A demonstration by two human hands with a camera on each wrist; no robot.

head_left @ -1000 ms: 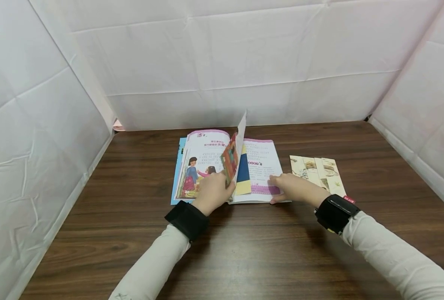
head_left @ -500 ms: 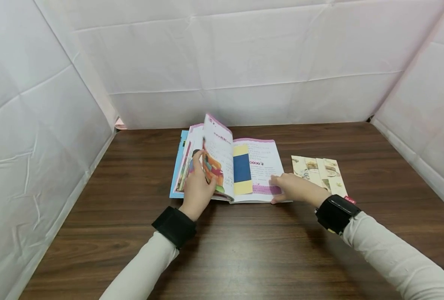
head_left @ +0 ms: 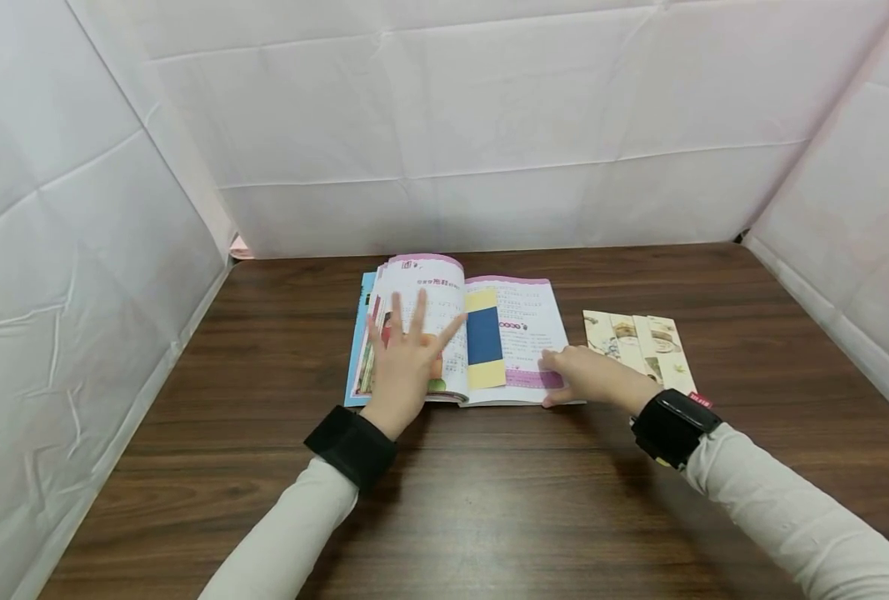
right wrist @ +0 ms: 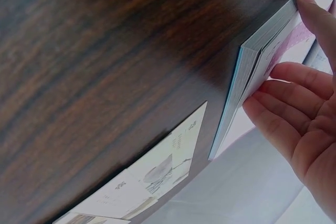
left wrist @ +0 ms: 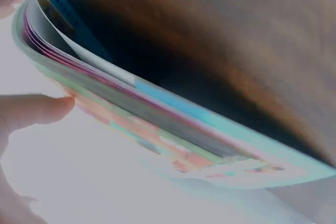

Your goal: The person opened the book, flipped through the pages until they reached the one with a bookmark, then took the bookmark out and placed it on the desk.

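a makeshift recording booth rather than a lived-in room: creased white sheets (head_left: 444, 125) wall in a dark wooden table (head_left: 489, 500) on three sides, a children's book (head_left: 519, 333) lying open on it.

Head camera looked forward and down over the table (head_left: 489, 500), both wrist cameras sat close at table level, all shared the open book (head_left: 519, 333) (left wrist: 173, 129) (right wrist: 252, 77).

Open book (head_left: 519, 333) lay mid-bench (head_left: 489, 500), bookmark strip (head_left: 485, 337) on its right page nr spine; picture cards (head_left: 642, 346) just right of book, apart.
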